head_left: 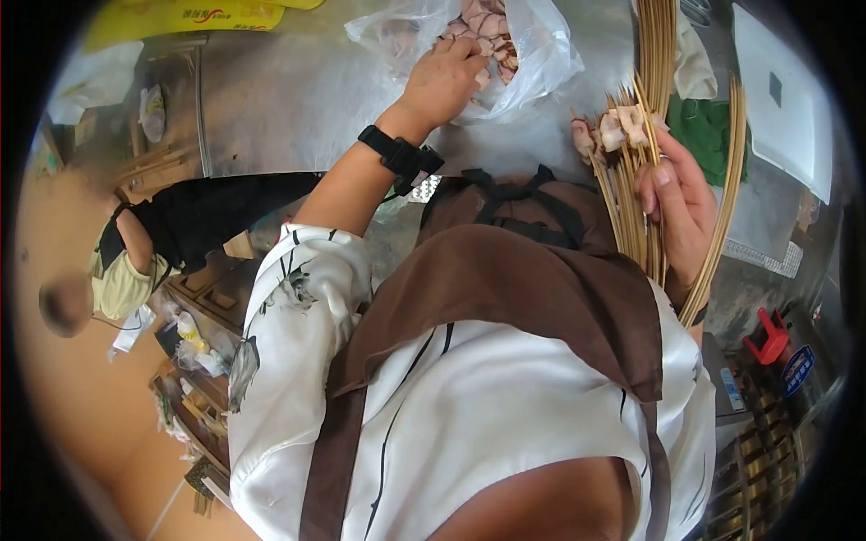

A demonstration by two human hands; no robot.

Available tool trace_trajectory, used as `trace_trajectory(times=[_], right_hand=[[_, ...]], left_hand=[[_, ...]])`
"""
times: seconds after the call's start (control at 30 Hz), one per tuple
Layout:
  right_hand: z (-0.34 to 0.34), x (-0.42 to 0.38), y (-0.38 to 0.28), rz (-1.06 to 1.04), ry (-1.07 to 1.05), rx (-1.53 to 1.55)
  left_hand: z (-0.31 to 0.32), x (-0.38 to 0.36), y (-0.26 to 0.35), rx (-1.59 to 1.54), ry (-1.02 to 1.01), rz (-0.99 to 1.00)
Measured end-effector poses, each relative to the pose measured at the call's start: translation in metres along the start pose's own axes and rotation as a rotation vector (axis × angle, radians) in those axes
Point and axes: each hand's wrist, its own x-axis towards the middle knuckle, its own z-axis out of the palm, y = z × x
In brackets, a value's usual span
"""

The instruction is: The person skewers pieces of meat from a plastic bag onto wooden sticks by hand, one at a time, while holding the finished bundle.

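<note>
Bamboo skewers point(642, 203) clamped in closed right hand point(678, 203), meat on tips; left hand point(442, 81) inside plastic bag point(541, 54), fingers curled on meat pieces point(487, 32), at steel counter point(280, 90) far edge.

Left arm stretched forward, bare forearm, sleeve at elbow, wrist straight; left hand point(444, 79) palm down, fingers curled and pinching. Right hand point(678, 203) raised near chest, palm inward, fingers wrapped closed in a grip, thumb across.
</note>
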Motion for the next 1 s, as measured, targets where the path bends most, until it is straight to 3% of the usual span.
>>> trace_trajectory(times=[0.2, 0.3, 0.37, 0.4, 0.47, 0.63, 1.0], right_hand=[[0.000, -0.003, 0.002, -0.017, 0.008, -0.032], [0.000, -0.003, 0.003, -0.053, -0.016, -0.028], [-0.002, -0.002, 0.005, -0.067, -0.059, -0.028], [-0.001, -0.001, 0.007, -0.076, -0.059, -0.031], [-0.005, -0.001, 0.009, -0.119, -0.068, -0.007], [-0.005, -0.002, 0.002, -0.123, -0.117, -0.069], [-0.009, -0.005, 0.001, -0.139, -0.136, -0.080]], left_hand=[[-0.010, 0.003, -0.002, -0.073, 0.062, 0.025], [-0.015, 0.001, 0.002, -0.199, -0.028, -0.133], [-0.012, 0.002, 0.007, -0.919, 0.106, -0.626], [-0.017, 0.005, 0.013, -0.917, 0.112, -0.618], [-0.032, 0.017, 0.033, -1.469, 0.250, -0.720], [-0.048, 0.047, 0.080, -1.730, 0.247, -0.676], [-0.065, 0.071, 0.113, -1.790, 0.157, -0.586]])
